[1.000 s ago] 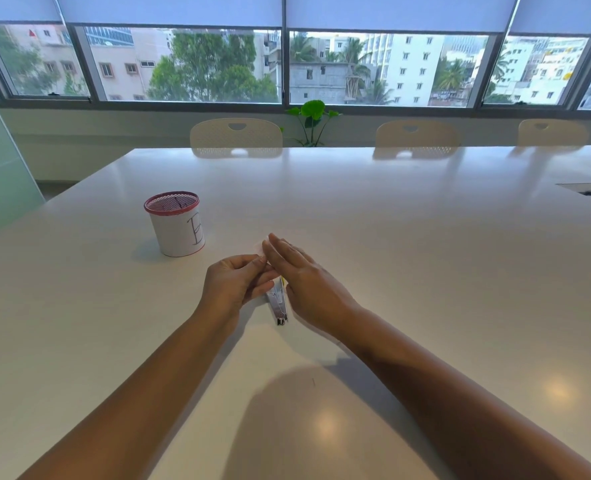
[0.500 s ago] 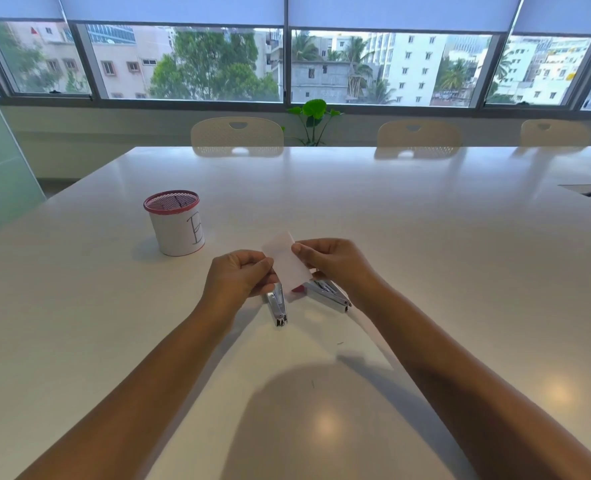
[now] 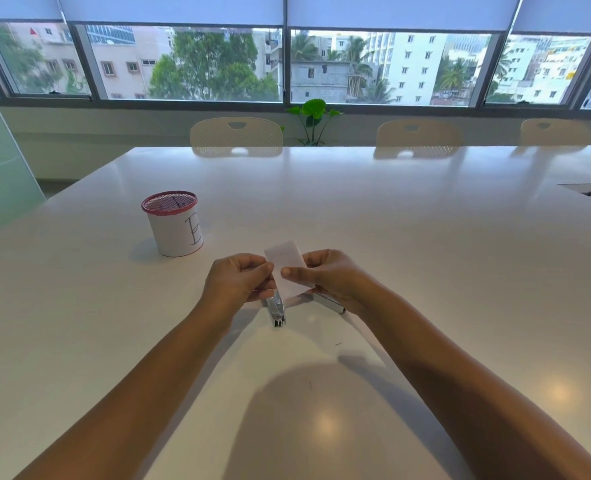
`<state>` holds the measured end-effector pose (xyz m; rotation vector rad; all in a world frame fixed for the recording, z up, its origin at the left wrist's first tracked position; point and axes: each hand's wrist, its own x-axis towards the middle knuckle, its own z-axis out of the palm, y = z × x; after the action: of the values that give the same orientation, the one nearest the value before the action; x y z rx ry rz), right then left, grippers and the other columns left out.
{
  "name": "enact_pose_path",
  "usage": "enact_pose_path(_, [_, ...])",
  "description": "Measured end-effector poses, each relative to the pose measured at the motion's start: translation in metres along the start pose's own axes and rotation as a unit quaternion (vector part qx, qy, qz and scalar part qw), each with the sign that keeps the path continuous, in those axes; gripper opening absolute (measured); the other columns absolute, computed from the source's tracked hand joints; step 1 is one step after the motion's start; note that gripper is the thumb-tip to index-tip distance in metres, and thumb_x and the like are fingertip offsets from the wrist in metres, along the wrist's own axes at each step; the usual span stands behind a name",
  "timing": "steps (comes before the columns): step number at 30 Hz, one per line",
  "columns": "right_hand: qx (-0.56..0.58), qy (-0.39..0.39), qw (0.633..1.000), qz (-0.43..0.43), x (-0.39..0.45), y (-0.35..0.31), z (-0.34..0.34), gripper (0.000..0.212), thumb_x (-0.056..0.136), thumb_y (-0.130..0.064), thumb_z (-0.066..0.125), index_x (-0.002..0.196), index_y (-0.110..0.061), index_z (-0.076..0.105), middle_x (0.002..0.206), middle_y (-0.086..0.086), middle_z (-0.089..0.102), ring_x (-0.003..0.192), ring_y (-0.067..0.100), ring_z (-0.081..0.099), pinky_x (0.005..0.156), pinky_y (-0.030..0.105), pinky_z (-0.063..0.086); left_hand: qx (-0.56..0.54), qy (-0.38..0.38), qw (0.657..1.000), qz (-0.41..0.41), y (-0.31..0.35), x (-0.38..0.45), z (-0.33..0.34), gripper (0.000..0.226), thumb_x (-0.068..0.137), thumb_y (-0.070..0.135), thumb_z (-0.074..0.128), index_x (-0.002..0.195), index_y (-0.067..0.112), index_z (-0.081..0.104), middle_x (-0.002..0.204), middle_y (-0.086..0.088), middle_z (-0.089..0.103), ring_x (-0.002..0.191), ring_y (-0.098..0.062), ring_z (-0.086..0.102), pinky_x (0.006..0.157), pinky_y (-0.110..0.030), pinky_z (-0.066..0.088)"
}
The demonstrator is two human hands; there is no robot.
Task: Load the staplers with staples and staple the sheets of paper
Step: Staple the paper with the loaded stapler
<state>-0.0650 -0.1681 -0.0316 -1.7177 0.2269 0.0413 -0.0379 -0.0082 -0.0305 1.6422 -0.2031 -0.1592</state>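
A small white slip of paper (image 3: 285,263) is held upright above the table between both hands. My left hand (image 3: 238,280) pinches its left edge with thumb and fingers. My right hand (image 3: 328,277) pinches its right side, thumb across the front. Below the paper a small silver stapler (image 3: 276,310) lies on the white table (image 3: 391,237), pointing toward me. A second stapler (image 3: 328,303) lies under my right hand, mostly hidden by it.
A white mesh pen cup with a red rim (image 3: 174,223) stands to the left, beyond my left hand. Cream chairs (image 3: 237,135) line the far table edge. A cable slot (image 3: 588,188) sits in the table at the far right.
My right hand lifted off the staplers, took the paper slip and raised it. Both hands now pinch it a little higher. The second stapler came into view.
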Motion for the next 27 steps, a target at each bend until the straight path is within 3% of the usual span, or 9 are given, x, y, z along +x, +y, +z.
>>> enact_pose_path(4, [0.050,0.002,0.999,0.015,0.0013,0.0023,0.0018,0.026,0.073,-0.018,0.077,0.094,-0.005,0.068,0.090,0.010,0.070,0.079,0.022,0.066,0.072,0.031,0.058,-0.015,0.003,1.000,-0.002,-0.0014,-0.0001,0.0009,0.004,0.084,0.012,0.062,0.083,0.014,0.065,0.076,-0.009,0.068,0.062,-0.014,0.068,0.063,-0.024,0.059])
enact_pose_path(9, [0.114,-0.016,0.993,0.034,0.0038,0.0038,0.0009,0.035,0.073,-0.017,0.075,0.102,-0.001,0.064,0.096,0.013,0.068,0.091,0.027,0.065,0.084,0.038,0.056,-0.055,-0.019,0.998,-0.016,-0.0019,-0.0040,0.0062,0.004,0.084,0.012,0.062,0.086,0.009,0.064,0.082,-0.009,0.069,0.065,-0.013,0.068,0.062,-0.023,0.058])
enact_pose_path(13, [0.128,-0.042,0.990,0.044,0.0033,0.0043,0.0031,0.063,0.056,-0.024,0.080,0.110,0.005,0.061,0.107,0.021,0.066,0.094,0.030,0.065,0.090,0.045,0.053,-0.053,-0.028,0.998,-0.018,-0.0031,-0.0060,0.0074,0.009,0.084,0.010,0.061,0.076,0.008,0.063,0.070,-0.008,0.068,0.058,-0.013,0.066,0.060,-0.023,0.057])
enact_pose_path(15, [0.151,-0.056,0.986,0.053,0.0026,0.0029,0.0019,0.068,0.057,-0.025,0.078,0.114,0.006,0.058,0.110,0.022,0.065,0.096,0.031,0.065,0.087,0.044,0.055,-0.045,-0.030,0.998,-0.017,-0.0033,-0.0044,0.0055,0.011,0.085,0.010,0.061,0.075,0.008,0.062,0.069,-0.008,0.068,0.061,-0.016,0.066,0.062,-0.025,0.057])
enact_pose_path(18, [0.210,-0.054,0.974,0.065,0.0025,0.0015,0.0000,0.070,0.061,-0.027,0.074,0.119,0.005,0.054,0.115,0.024,0.062,0.104,0.036,0.062,0.083,0.048,0.054,-0.036,-0.033,0.999,-0.017,-0.0035,-0.0031,0.0042,0.010,0.085,0.011,0.061,0.075,0.007,0.062,0.068,-0.009,0.066,0.064,-0.019,0.064,0.065,-0.027,0.057])
enact_pose_path(21, [0.243,-0.032,0.967,0.065,0.0020,0.0007,0.0017,0.069,0.063,-0.024,0.072,0.122,0.007,0.052,0.115,0.024,0.062,0.100,0.035,0.062,0.083,0.047,0.054,-0.049,-0.040,0.998,-0.015,-0.0025,-0.0041,0.0045,0.009,0.084,0.009,0.062,0.075,0.006,0.063,0.060,-0.003,0.067,0.054,-0.011,0.065,0.056,-0.020,0.057])
enact_pose_path(24, [0.255,-0.019,0.964,0.068,0.0017,-0.0009,0.0030,0.054,0.075,-0.018,0.068,0.121,0.007,0.052,0.111,0.023,0.063,0.094,0.033,0.063,0.079,0.042,0.055,-0.050,-0.042,0.998,-0.012,-0.0006,-0.0054,0.0053,0.008,0.084,0.008,0.061,0.076,0.006,0.062,0.067,-0.007,0.067,0.051,-0.007,0.065,0.054,-0.018,0.056])
enact_pose_path(27, [0.254,-0.009,0.964,0.073,0.0011,-0.0019,0.0040,0.046,0.083,-0.016,0.064,0.122,0.006,0.052,0.111,0.023,0.063,0.095,0.034,0.063,0.085,0.045,0.054,-0.045,-0.041,0.998,-0.012,-0.0001,-0.0059,0.0054,0.008,0.084,0.009,0.061,0.077,0.007,0.062,0.071,-0.010,0.067,0.051,-0.006,0.065,0.055,-0.018,0.057])
